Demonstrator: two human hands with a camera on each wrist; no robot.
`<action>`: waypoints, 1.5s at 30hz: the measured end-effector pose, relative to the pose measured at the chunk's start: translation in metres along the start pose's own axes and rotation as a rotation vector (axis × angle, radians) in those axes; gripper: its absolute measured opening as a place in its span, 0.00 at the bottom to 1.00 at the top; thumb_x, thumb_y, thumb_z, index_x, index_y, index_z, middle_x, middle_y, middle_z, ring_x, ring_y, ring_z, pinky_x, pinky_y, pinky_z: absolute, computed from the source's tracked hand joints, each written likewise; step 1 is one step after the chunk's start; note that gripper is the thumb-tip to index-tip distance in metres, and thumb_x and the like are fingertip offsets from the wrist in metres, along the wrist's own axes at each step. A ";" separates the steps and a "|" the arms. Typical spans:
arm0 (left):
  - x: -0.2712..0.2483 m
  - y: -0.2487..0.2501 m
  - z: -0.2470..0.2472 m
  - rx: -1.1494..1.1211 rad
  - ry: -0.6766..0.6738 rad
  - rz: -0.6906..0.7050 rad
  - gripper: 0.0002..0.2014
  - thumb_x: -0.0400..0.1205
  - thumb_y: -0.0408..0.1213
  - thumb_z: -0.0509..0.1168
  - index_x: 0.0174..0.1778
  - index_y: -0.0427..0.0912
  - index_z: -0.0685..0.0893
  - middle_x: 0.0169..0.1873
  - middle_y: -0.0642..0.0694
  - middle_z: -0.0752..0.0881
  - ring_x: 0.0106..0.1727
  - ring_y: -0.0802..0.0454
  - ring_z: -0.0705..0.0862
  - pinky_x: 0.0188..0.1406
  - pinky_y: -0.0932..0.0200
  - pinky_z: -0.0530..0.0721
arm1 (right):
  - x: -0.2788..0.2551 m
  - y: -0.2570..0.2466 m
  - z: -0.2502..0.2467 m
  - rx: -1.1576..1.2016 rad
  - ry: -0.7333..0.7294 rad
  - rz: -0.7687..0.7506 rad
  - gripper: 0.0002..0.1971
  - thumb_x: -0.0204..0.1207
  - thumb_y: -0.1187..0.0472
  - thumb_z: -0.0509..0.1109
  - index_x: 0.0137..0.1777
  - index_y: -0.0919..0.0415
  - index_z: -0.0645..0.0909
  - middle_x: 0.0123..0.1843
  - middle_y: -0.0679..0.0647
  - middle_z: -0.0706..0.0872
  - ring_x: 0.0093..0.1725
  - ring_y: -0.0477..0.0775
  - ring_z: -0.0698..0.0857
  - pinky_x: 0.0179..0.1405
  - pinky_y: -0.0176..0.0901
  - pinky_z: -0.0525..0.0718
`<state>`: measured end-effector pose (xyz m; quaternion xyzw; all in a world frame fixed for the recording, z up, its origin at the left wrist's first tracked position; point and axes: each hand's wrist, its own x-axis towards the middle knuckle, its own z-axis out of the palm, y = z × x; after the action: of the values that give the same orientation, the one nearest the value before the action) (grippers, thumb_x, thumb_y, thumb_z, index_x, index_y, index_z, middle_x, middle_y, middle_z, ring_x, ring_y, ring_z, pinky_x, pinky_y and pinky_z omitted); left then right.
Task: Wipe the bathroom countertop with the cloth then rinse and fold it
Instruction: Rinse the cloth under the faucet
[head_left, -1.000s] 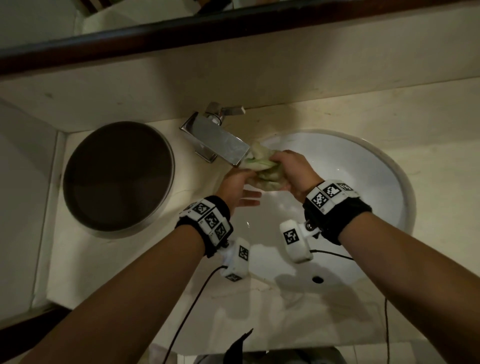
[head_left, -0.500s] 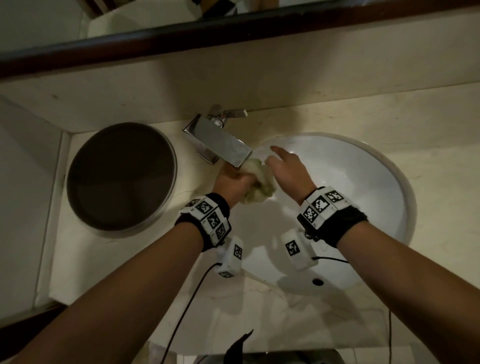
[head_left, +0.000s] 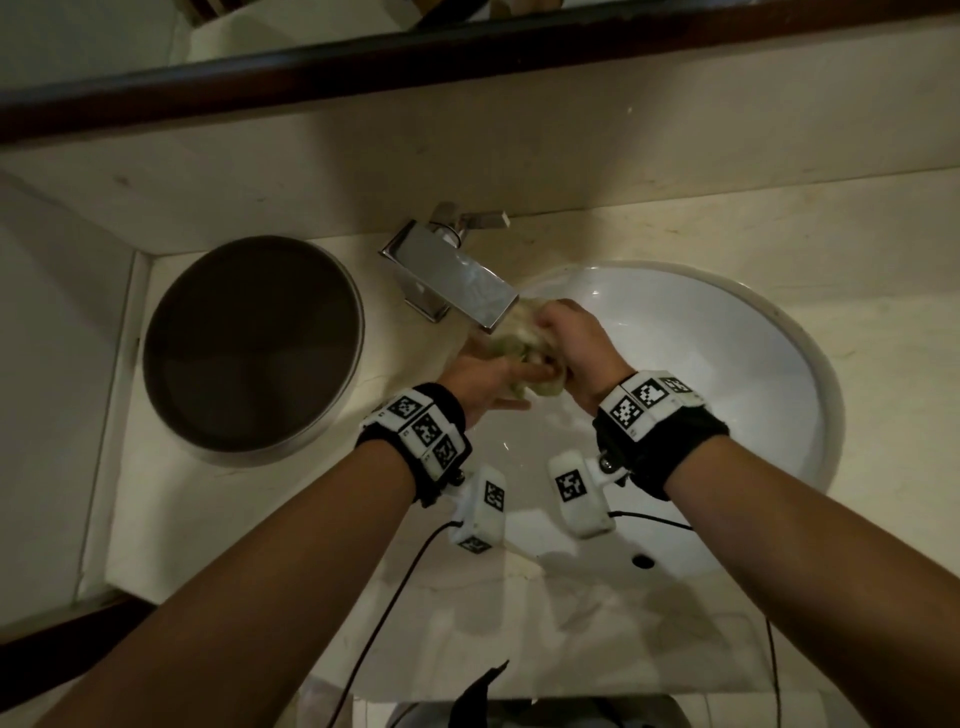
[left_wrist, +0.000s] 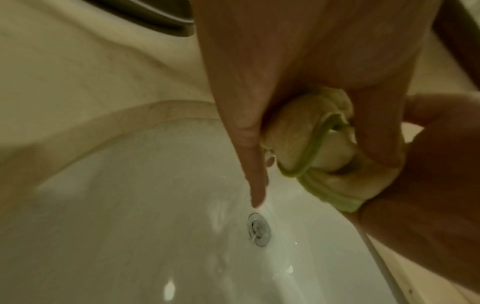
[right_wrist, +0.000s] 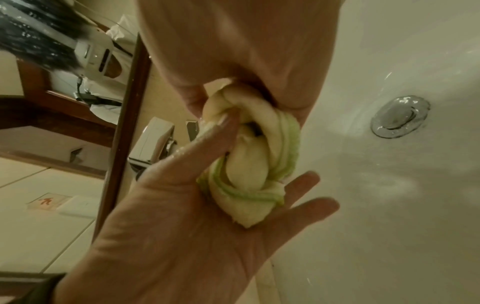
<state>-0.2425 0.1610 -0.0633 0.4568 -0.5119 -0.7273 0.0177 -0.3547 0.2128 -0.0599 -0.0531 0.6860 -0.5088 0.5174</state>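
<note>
Chrome tap (head_left: 457, 275) is jutting over the white basin (head_left: 727, 364). Just below its spout, the left hand (head_left: 483, 382) is lying palm-up, fingers spread flat, under the wadded green-edged cloth (right_wrist: 249, 164). From above, the right hand (head_left: 576, 343) is clamping the wad, apparently with fingers curled tight.

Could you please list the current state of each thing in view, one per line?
Cloth: wet, twisted into a tight bunch over the sink.
Right hand: grip closed round the cloth.
Left hand: palm open, fingers straight, supporting the cloth's lower end.
Tap: whether it runs cannot be told.
Sink: wet, holds no pool.
Drain plug: wet, position unclear.
</note>
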 end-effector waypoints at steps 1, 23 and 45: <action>-0.001 0.001 0.001 0.007 -0.004 0.008 0.19 0.68 0.29 0.80 0.54 0.39 0.86 0.51 0.41 0.90 0.53 0.42 0.89 0.53 0.38 0.88 | 0.000 0.001 0.001 0.008 -0.030 0.028 0.13 0.72 0.55 0.66 0.52 0.61 0.79 0.46 0.62 0.85 0.41 0.59 0.83 0.34 0.46 0.79; -0.008 0.005 0.006 1.201 0.149 0.284 0.13 0.73 0.29 0.68 0.52 0.44 0.79 0.39 0.48 0.81 0.36 0.50 0.80 0.32 0.60 0.78 | -0.004 0.004 0.019 -0.445 0.113 -0.017 0.16 0.75 0.49 0.65 0.44 0.62 0.87 0.43 0.55 0.88 0.43 0.59 0.87 0.50 0.58 0.88; 0.006 0.013 -0.007 0.801 0.126 0.237 0.16 0.71 0.23 0.70 0.46 0.44 0.74 0.39 0.47 0.81 0.41 0.51 0.83 0.40 0.68 0.80 | -0.009 -0.022 0.002 -0.645 0.007 -0.126 0.19 0.80 0.51 0.63 0.70 0.54 0.76 0.65 0.59 0.81 0.53 0.60 0.86 0.33 0.47 0.88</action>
<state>-0.2470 0.1470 -0.0580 0.4090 -0.8011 -0.4344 -0.0465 -0.3595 0.2060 -0.0374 -0.2547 0.8089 -0.2966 0.4391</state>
